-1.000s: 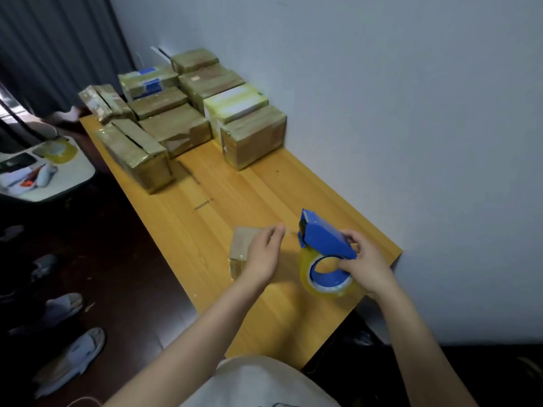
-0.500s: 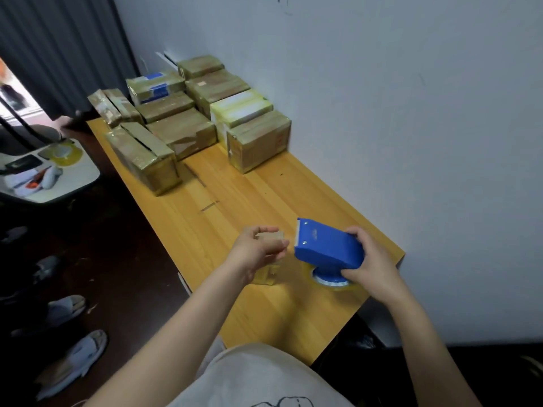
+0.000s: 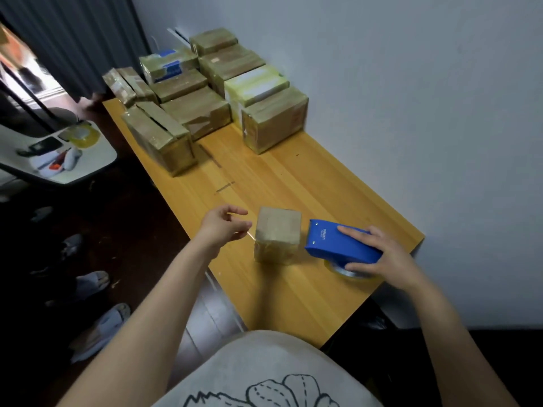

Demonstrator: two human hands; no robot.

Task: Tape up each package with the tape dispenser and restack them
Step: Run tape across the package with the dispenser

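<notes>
Wooden tabletop [image 3: 293, 177], taped packages [image 3: 202, 110] at far end. Left hand [image 3: 224, 227] has let go of the small package [image 3: 277, 233], which now stands free. Fingers loosely curled beside it; can't tell if they pinch a tape end. Right hand [image 3: 382, 254] grips the tape dispenser [image 3: 338, 245], just right of the package. Wrap probably done, restack next.

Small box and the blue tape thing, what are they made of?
The small box looks like brown cardboard, matte on top; its lower sides shine, probably clear tape over them. The tape dispenser seems hard blue plastic: smooth, evenly coloured, slightly glossy. The roll under it looks like clear shiny tape.
</notes>
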